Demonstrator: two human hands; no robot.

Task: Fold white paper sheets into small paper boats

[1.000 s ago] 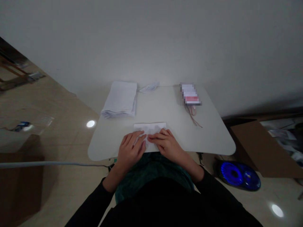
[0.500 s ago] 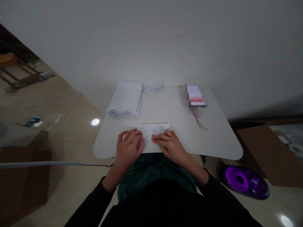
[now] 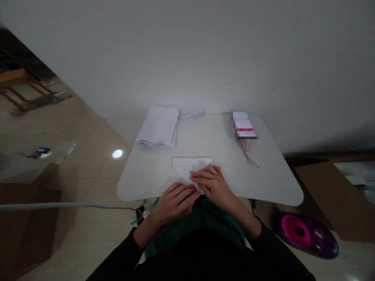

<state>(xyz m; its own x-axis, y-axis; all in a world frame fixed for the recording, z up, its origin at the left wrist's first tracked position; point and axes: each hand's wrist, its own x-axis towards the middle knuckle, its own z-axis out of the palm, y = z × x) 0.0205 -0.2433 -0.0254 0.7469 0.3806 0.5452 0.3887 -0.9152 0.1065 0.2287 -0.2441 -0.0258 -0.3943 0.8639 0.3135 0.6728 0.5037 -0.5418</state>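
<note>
A plain white wall above glossy beige floor tiles (image 3: 82, 132), with a wooden frame (image 3: 20, 84) far left and brown cardboard (image 3: 331, 199) at right

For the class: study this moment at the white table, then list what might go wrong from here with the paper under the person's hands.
The white paper sheet lies near the edge of the white table, so it might slip over if pushed. The right hand presses on it while the left hand sits at the edge, so uneven pressure could skew it.
</note>
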